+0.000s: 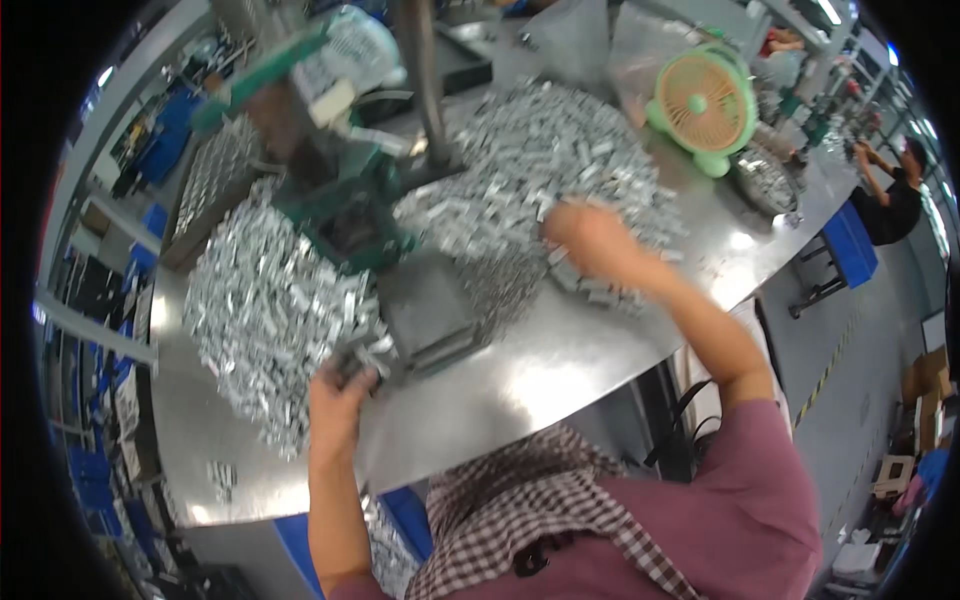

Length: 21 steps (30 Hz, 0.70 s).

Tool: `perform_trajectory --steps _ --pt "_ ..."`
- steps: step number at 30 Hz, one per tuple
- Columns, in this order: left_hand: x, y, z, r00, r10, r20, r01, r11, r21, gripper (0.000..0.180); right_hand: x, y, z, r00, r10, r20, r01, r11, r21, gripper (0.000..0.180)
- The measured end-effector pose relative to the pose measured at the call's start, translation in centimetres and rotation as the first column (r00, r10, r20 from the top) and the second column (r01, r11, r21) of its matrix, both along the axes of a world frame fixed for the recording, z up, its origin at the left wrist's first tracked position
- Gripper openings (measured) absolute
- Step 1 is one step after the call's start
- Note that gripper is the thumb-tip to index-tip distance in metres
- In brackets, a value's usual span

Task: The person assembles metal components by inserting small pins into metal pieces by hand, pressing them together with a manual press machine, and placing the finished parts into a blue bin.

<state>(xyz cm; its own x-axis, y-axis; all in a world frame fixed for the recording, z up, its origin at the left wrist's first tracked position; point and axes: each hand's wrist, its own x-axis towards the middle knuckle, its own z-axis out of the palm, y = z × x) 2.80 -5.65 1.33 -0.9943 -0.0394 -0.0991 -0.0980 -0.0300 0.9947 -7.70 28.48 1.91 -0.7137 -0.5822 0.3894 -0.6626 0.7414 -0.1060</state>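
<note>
Beside the front left corner of a dark grey metal block (pixel 428 305), my left hand (pixel 338 400) has its thumb and fingers apart. Small shiny metal pieces (pixel 376 350) lie just past its fingertips; contact is unclear. My right hand (pixel 598 243), blurred, is over the near edge of the right-hand pile of small metal pieces (pixel 545 140). Its fingers are curled in, and whatever they hold is hidden. Between my hands stands a green bench press (pixel 350 215), its base behind the grey block. Another large pile of metal pieces (pixel 275 320) spreads left of the press.
Tiny dark parts (pixel 500 290) lie right of the block. A green fan with an orange grille (pixel 703 105) and a round tray of parts (pixel 766 180) stand at the right. A few pieces (pixel 222 478) lie near the metal table's (pixel 540 390) left end. Another person (pixel 888 195) sits far right.
</note>
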Motion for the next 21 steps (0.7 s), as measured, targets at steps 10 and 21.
perform_trajectory --steps 10,21 --pt "0.8 4.1 -1.0 0.978 -0.209 0.004 0.209 0.975 0.074 0.027 8.8 -2.4 -3.8 0.979 0.164 0.124 -0.171 0.984 0.048 0.025" --pt "1.2 5.9 -0.5 0.984 -0.084 -0.159 0.072 0.994 -0.079 0.038 7.8 -10.7 -0.3 0.847 0.407 0.341 -0.091 0.744 -0.662 0.022"
